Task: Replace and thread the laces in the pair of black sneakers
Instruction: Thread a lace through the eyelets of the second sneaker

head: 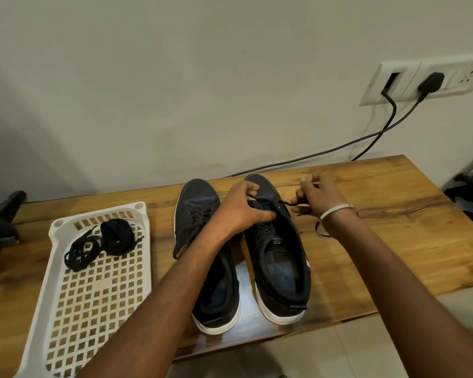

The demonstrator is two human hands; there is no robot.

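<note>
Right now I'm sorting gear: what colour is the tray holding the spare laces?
White, seen in the head view: tray.

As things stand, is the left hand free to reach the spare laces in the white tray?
Probably not yet: the left hand grips the right sneaker. The path to the laces looks unobstructed.

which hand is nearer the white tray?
Left. The left hand grips the right-hand sneaker, a shoe's width from the white tray; the right hand pinches the lace farther right.
</note>
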